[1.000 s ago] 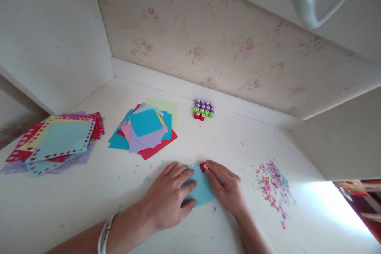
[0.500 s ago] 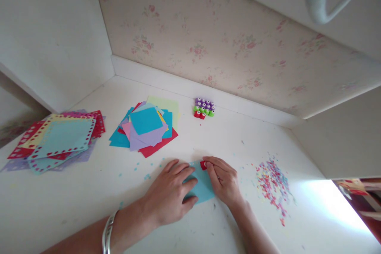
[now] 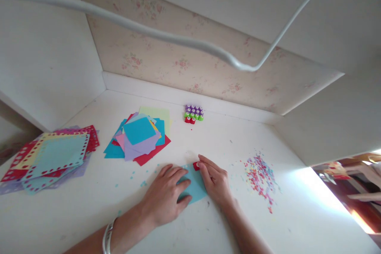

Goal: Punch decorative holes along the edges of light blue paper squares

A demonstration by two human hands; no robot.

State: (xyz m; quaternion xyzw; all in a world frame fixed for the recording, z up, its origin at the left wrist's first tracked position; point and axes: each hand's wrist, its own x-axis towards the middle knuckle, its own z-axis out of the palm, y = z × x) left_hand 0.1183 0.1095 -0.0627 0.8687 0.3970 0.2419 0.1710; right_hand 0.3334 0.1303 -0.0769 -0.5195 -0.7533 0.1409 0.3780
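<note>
A light blue sheet of paper (image 3: 195, 188) lies on the white desk in front of me, a few punched holes along its far edge. My left hand (image 3: 168, 190) rests with fingers spread over the left part of this sheet. At its far right corner, my right hand (image 3: 216, 178) grips a small red craft punch (image 3: 196, 166) between thumb and fingers, the thumb on its top. Part of the punch is hidden by the thumb. Small blue paper bits (image 3: 143, 183) are scattered left of the sheet.
Several purple, green and red craft punches (image 3: 194, 114) stand in rows near the wall. Coloured paper sheets (image 3: 139, 131) are stacked left of centre. Sheets with punched borders (image 3: 64, 151) lie far left. Confetti (image 3: 260, 176) is heaped at right. A white cable (image 3: 178, 39) crosses the upper view.
The camera view has shifted, so the desk items appear further left and the cable now spans the top. Both hands keep about the same places on the blue sheet.
</note>
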